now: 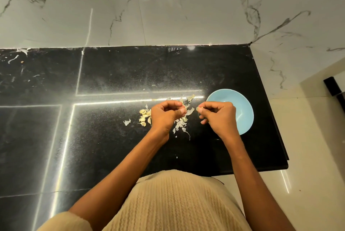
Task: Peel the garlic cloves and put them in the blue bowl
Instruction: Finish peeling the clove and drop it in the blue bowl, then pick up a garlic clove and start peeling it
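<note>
We count one blue bowl (240, 113) on the black countertop (112, 137), toward its right end, and we cannot see anything inside the part of it that shows. To the left of the hands lies one small heap of unpeeled garlic cloves (145, 116), perhaps five or six, though they overlap too much for an exact count. Loose garlic skins (180, 125) are scattered between and below the hands, with one separate scrap (127, 122) further left; they are too many and too small to number. Two bare forearms reach from the near edge toward the middle of the counter. Our left hand (165, 114) hovers just right of the clove heap, fingers curled in, thumb and forefinger pressed together; whether they pinch a bit of skin we cannot tell. Our right hand (217, 116) is raised in front of the bowl's left side, its fingers curled and its fingertips pinching a small pale garlic clove (197, 109). The two hands are close but apart.
</note>
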Available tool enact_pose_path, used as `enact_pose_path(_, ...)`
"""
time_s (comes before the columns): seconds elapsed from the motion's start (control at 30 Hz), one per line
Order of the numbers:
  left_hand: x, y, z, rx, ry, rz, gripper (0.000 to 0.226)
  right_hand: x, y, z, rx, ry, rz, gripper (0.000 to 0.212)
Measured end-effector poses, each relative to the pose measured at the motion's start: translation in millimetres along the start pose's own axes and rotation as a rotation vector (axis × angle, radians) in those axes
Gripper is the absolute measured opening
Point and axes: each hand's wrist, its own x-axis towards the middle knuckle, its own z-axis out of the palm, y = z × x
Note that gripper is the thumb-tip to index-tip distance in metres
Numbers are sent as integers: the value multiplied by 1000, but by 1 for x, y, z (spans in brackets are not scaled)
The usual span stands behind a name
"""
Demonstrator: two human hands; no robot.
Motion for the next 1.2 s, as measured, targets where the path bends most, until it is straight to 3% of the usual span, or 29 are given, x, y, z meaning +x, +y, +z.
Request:
enact_pose_path(0.17, 3, -14, 19, 340, -38, 154, 22, 7, 29, -22, -89, 142, 104, 8)
enact_pose_path(0.43, 3, -29, 34, 601, -95, 249, 21, 7, 47, -32, -190, 187, 118, 18)
enact_pose_path(0.8, 9, -38, 19, 668, -98, 234, 26, 3, 50, -29, -278, 229, 112, 25)
enact_pose_path(1.0, 10, -38, 7, 644, -66, 246, 28, 0, 37, -12, -284, 267, -50, 13)
enact_pose_path(1.2, 11, -40, -12, 651, -11, 269, 30, -5, 23, 39, -304, 60, -211, 22)
